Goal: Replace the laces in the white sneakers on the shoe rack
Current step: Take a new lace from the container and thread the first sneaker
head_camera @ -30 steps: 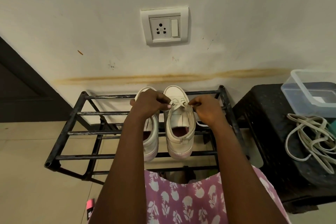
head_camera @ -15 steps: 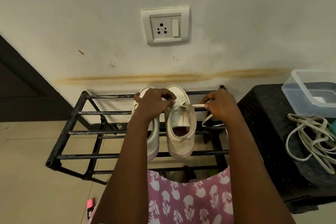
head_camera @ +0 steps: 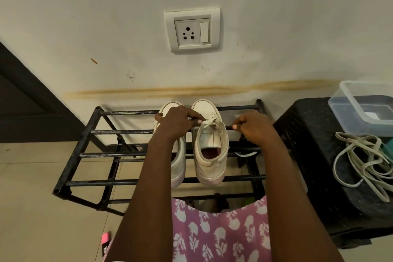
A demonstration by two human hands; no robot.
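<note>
Two white sneakers stand side by side on the top bars of a black metal shoe rack [head_camera: 85,154], toes toward the wall. My left hand [head_camera: 176,122] lies over the left sneaker [head_camera: 177,164] and pinches the white lace [head_camera: 209,121] at the eyelets of the right sneaker [head_camera: 210,151]. My right hand [head_camera: 253,126] is curled to the right of that sneaker, gripping the lace's other end; a loose bit of it hangs below at the rack's right side.
A black plastic stool [head_camera: 319,155] stands right of the rack, carrying a clear plastic container [head_camera: 365,108] and a heap of loose off-white laces [head_camera: 361,161]. A wall socket [head_camera: 192,30] sits above. Tiled floor lies left, with a small pink object [head_camera: 105,240] near my arm.
My right hand drew the lace out to the right, away from the sneaker, then eased slightly back and lower. My left hand stayed pinching at the eyelets.
</note>
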